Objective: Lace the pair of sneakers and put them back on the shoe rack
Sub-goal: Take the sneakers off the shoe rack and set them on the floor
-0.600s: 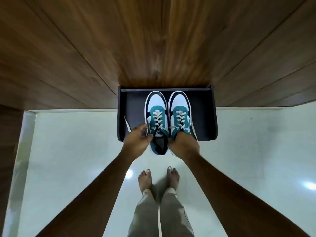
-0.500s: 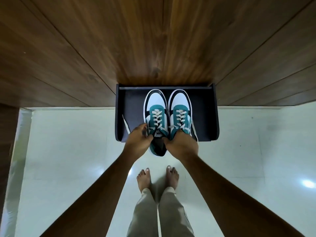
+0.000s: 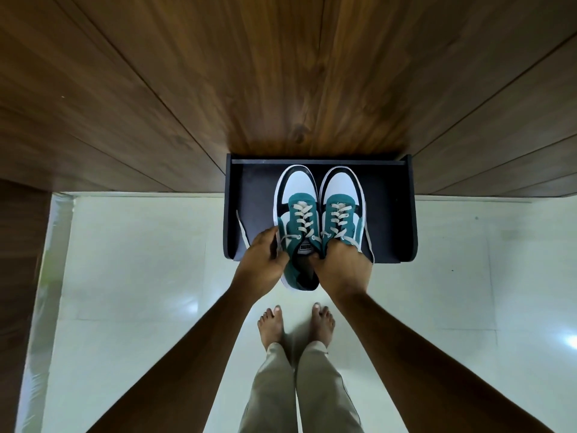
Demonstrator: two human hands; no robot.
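Note:
Two teal, white and black laced sneakers sit side by side, toes toward the wall, over the black shoe rack (image 3: pixel 249 189). My left hand (image 3: pixel 260 264) grips the heel side of the left sneaker (image 3: pixel 296 210). My right hand (image 3: pixel 343 265) is closed on the heel of the right sneaker (image 3: pixel 340 201) and hides it. Both heels stick out past the rack's front edge. Loose cream lace ends (image 3: pixel 242 228) trail off to either side.
The rack stands against a dark wooden wall (image 3: pixel 281 73) on a glossy white tiled floor (image 3: pixel 140 260). My bare feet (image 3: pixel 295 323) and beige trousers are directly below the sneakers. A wooden panel (image 3: pixel 22 276) runs down the left edge.
Both hands and the sneakers have shifted slightly forward over the rack; the grips are unchanged.

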